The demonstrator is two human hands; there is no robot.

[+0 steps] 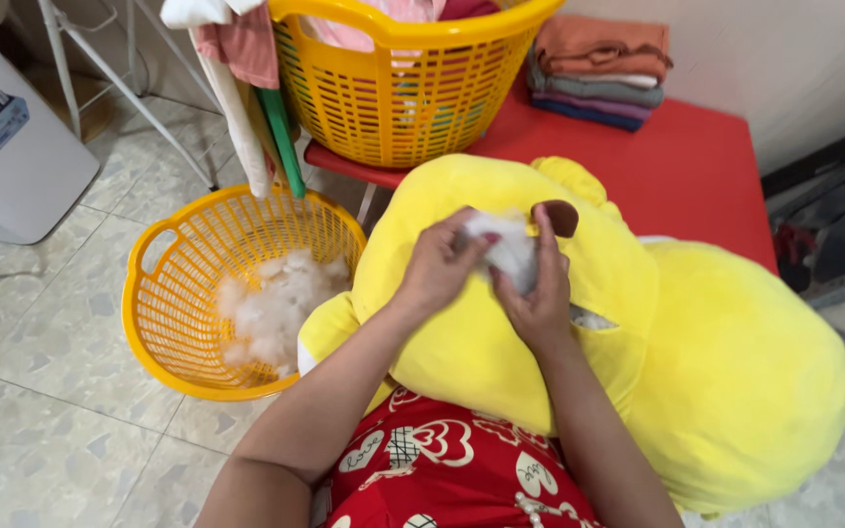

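Note:
A big yellow plush toy (706,352) with a brown nose (559,216) lies across my lap. Both hands meet over its head. My left hand (439,264) and my right hand (540,293) each pinch the same clump of white stuffing (506,244), held just above the toy. A slit in the toy's side (591,318) beside my right wrist shows more white filling. On the floor to the left stands a low yellow basket (154,323) with a pile of white stuffing (276,303) in it.
A taller yellow laundry basket (413,98) full of clothes sits on a red table (696,166), beside a stack of folded cloths (599,68). A white appliance (7,137) and a rack's metal legs (119,78) stand at the left on the tiled floor.

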